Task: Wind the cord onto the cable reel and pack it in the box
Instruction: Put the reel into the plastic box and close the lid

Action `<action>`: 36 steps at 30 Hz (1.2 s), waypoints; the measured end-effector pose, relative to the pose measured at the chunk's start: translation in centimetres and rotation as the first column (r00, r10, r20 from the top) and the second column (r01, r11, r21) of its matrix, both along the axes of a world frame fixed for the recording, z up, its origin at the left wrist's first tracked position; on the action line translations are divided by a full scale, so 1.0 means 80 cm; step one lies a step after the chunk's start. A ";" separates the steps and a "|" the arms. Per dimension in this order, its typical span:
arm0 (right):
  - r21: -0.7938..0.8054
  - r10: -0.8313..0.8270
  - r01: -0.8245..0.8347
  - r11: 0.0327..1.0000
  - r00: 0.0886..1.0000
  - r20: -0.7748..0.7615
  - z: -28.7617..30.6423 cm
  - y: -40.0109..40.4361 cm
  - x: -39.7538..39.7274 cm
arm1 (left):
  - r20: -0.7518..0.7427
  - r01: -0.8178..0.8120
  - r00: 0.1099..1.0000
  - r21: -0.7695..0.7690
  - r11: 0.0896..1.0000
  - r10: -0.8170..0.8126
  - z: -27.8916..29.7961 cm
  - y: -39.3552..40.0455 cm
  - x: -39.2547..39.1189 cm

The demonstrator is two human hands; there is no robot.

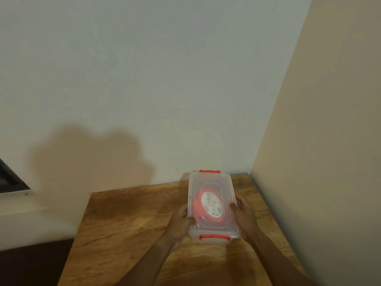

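A clear plastic box (210, 182) with its lid on stands on the wooden table (127, 223), near the back right corner. Red latches sit at its far end (209, 171) and near end (214, 237). Through the lid I see the orange cable reel (208, 205) with a white socket face lying inside. My left hand (181, 220) grips the box's left side, thumb on the lid. My right hand (243, 213) grips the right side, thumb on the lid edge. The cord is not visible apart from the reel.
A white wall stands behind the table and a beige wall (319, 141) close to its right edge. A dark framed opening (10, 178) shows at the far left above a pale ledge. The table's left and front parts are bare wood.
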State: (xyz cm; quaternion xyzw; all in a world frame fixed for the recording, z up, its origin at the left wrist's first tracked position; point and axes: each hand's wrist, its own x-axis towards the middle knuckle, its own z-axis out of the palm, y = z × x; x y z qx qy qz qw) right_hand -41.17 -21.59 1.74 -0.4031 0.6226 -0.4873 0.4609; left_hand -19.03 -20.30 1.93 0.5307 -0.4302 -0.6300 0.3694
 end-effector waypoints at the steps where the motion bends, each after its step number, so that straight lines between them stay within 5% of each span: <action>1: -0.006 -0.002 0.002 1.000 0.999 -0.040 0.007 -0.011 -0.007 | -0.012 -0.008 1.000 -0.009 1.000 0.008 0.003 -0.006 -0.006; 10: 0.008 0.097 -0.099 0.995 0.958 -0.270 0.017 -0.101 -0.038 | 0.021 -0.097 0.995 -0.020 0.995 0.097 0.013 -0.057 -0.048; 20: -0.026 0.091 -0.101 0.995 0.959 -0.267 -0.007 -0.114 -0.037 | 0.136 -0.157 0.979 0.010 0.987 0.155 -0.011 -0.076 -0.054; 36: 0.024 0.096 -0.094 0.995 0.936 -0.339 -0.015 -0.111 -0.034 | 0.081 -0.130 0.988 0.010 0.991 0.129 -0.012 -0.074 -0.052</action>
